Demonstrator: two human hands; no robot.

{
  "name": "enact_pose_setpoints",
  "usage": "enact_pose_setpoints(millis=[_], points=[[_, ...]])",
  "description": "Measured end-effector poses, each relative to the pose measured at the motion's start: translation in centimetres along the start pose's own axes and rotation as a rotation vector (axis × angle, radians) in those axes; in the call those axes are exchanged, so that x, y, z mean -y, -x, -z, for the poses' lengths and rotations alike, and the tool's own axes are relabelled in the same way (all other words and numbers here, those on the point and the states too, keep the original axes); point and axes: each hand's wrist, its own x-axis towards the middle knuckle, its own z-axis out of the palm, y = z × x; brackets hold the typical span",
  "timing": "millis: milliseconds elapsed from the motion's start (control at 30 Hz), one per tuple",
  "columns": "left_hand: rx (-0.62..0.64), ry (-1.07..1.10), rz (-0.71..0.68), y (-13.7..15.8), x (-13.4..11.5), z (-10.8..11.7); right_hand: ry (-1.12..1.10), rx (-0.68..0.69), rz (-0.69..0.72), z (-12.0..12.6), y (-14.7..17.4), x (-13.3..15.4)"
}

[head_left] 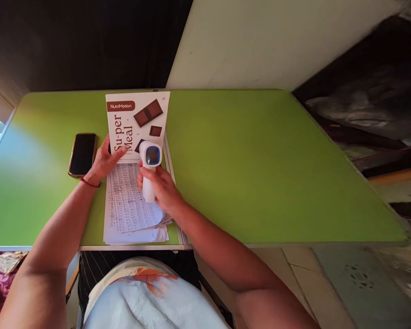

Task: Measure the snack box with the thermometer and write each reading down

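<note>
My right hand (162, 186) is wrapped round the white handle of an infrared thermometer (148, 188), whose blue-framed dark screen faces me. Just behind the thermometer stands a white box (145, 101) printed "NutriMotion Su-per Meal" with dark chocolate pieces. My left hand (108, 159) grips the box at its lower left, thumb across the front and the other fingers hidden behind. Beneath both hands lies a stack of handwritten papers (130, 205), its top edge covered by the box. A phone (82, 154) in a brown case rests left of my left hand, its screen dark.
The green folding table (260, 164) stretches far to the right, with a metal seam (181, 235) beside the papers. A dark panel and a pale wall rise behind it. Plastic-wrapped things (356, 105) sit beyond the right edge. Pink cloth (0, 288) lies at lower left.
</note>
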Motion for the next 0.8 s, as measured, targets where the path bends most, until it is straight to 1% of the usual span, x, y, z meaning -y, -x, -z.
enact_pose_setpoints(millis=[33,100,133,200,233,300,333,400,500,600,700,767,800], points=[[-0.013,-0.005,-0.013,-0.1,0.2,0.0,0.020,0.010,0.025,0.8,0.2,1.0],[-0.064,-0.034,-0.051,-0.4,0.8,0.0,0.184,-0.037,0.127,3.4,0.2,2.9],[-0.100,-0.056,-0.073,-0.6,1.1,0.1,0.321,-0.079,0.173,5.0,0.1,3.7],[-0.168,-0.093,-0.107,-1.0,1.9,0.1,0.652,-0.144,0.208,8.4,-0.5,4.4],[-0.186,-0.098,-0.115,-1.2,2.3,0.2,0.822,-0.189,0.199,10.0,-0.9,4.4],[-0.185,-0.096,-0.116,-1.5,3.1,0.2,1.143,-0.305,0.130,12.5,-1.7,3.6],[-0.180,-0.097,-0.112,-1.5,3.4,0.2,1.266,-0.341,0.092,13.4,-2.0,3.0],[-0.172,-0.108,-0.103,-1.5,3.8,0.2,1.433,-0.367,0.041,14.6,-2.4,1.8],[-0.156,-0.108,-0.108,-1.4,4.1,0.4,1.531,-0.333,0.024,15.2,-2.5,1.0],[-0.148,-0.128,-0.113,-1.4,4.2,0.5,1.556,-0.298,0.063,15.0,-2.1,1.5],[-0.143,-0.192,-0.109,-1.4,4.8,0.4,1.528,-0.330,0.231,13.7,-1.5,2.2],[-0.156,-0.238,-0.110,-1.2,5.3,0.3,1.458,-0.272,0.303,12.2,-1.2,2.3],[-0.152,-0.258,-0.103,-1.1,5.4,0.3,1.427,-0.208,0.295,11.3,-1.1,2.1]])
